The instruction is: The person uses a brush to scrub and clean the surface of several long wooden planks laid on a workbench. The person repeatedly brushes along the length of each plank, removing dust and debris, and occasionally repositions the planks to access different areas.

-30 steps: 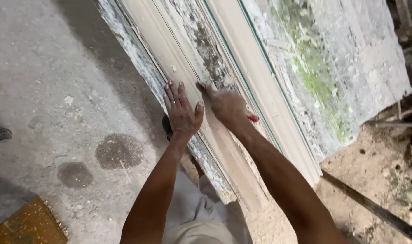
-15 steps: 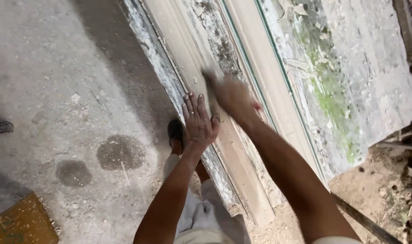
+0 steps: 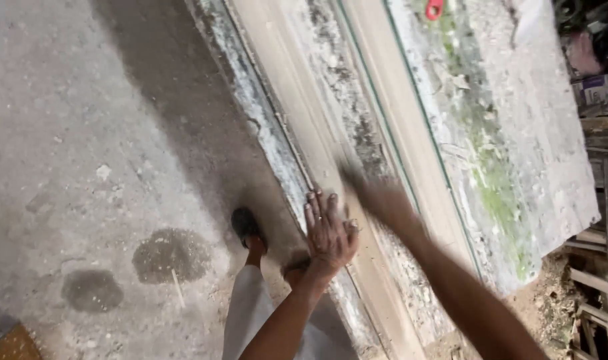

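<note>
A long pale wooden moulding (image 3: 297,113) lies slantwise along a dusty workbench (image 3: 517,133) with green stains. My left hand (image 3: 329,232) rests flat on the moulding near the bench's edge, fingers spread, holding nothing. Just to its right, my right hand (image 3: 379,199) is blurred with motion over the wood. A dark pad (image 3: 349,176) sticks out past its fingertips and seems held in that hand. My foot in a dark sandal (image 3: 246,228) stands on the concrete floor (image 3: 84,133) below the bench edge.
A small red object (image 3: 434,8) lies on the bench at the far end. Stacked timber (image 3: 601,200) and clutter crowd the right side. The floor shows dark damp patches (image 3: 169,255), and a yellow corner (image 3: 11,343) shows at the bottom left.
My right hand keeps sweeping back and forth along the moulding and is now blurred. My left hand stays pressed on the wood. The view has shifted up along the bench.
</note>
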